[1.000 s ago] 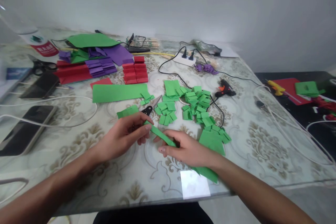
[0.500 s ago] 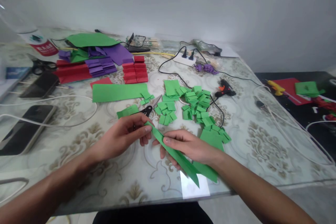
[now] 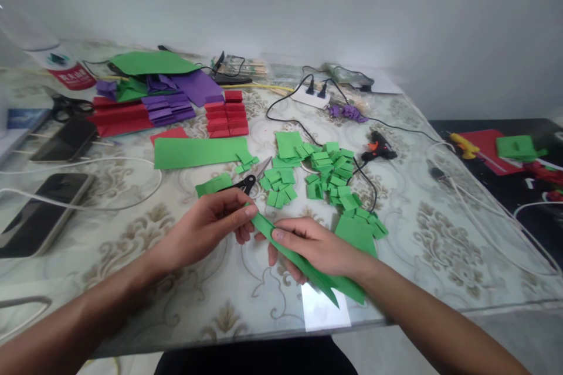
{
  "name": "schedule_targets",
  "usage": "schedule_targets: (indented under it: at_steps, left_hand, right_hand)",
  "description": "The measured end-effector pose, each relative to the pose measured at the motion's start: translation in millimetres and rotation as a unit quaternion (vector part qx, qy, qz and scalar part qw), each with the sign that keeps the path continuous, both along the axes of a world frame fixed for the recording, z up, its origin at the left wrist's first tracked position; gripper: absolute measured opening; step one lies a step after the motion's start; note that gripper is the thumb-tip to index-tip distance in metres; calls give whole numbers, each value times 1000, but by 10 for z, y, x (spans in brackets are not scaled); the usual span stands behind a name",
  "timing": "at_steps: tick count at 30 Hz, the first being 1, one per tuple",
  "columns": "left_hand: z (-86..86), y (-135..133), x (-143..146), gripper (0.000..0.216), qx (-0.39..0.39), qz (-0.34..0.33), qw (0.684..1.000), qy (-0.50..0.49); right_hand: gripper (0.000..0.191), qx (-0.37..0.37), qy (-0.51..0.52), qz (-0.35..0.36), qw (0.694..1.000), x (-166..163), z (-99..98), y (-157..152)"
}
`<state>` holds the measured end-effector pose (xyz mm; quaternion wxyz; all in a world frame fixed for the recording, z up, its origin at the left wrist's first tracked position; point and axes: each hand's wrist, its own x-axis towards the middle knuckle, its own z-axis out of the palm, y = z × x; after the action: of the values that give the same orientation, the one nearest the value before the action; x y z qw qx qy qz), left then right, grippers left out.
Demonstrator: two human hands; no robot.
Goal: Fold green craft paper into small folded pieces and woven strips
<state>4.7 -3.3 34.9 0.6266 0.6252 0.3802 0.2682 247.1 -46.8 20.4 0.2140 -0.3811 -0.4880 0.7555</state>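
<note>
A long folded green paper strip (image 3: 313,273) slants between my hands above the table's front. My left hand (image 3: 220,217) pinches its upper end between thumb and fingers. Further down, my right hand (image 3: 310,243) grips the strip, thumb on top and fingers beneath. Black-handled scissors (image 3: 250,181) lie with blades apart just beyond my left hand, partly hidden by it. Several small folded green paper pieces (image 3: 336,170) are heaped past my right hand. A wider green paper sheet (image 3: 354,234) lies partly under my right wrist.
A flat green strip (image 3: 197,153), folded red paper (image 3: 226,120) and purple paper (image 3: 169,110) lie further back. A glue gun (image 3: 378,146) and a white power strip (image 3: 311,96) with black cords are behind the heap. Two phones (image 3: 41,217) and white cables lie left.
The folded strip's free lower end has shifted slightly right and up. Both hands keep their hold, almost unmoved; the view has tilted a little.
</note>
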Motion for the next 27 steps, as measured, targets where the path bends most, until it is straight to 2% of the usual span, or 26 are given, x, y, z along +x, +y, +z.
schedule_targets:
  at_steps: [7,15,23,27]
  left_hand:
    - [-28,11,-9,28,25,21,999,14]
    - [-33,9,-18,29,60,20,997,39]
    - [92,32,-38,25,42,0,999,33]
    - [89,17,-26,24,20,-19,998,63]
  right_hand:
    - [45,-3,17,0,1000,-34,-8,-38]
    - [35,-37,44,14,998,-34,58,-46]
    - [34,-47,43,36,997,7,71,-31]
    - [36,-42,11,39,998,1,60,-33]
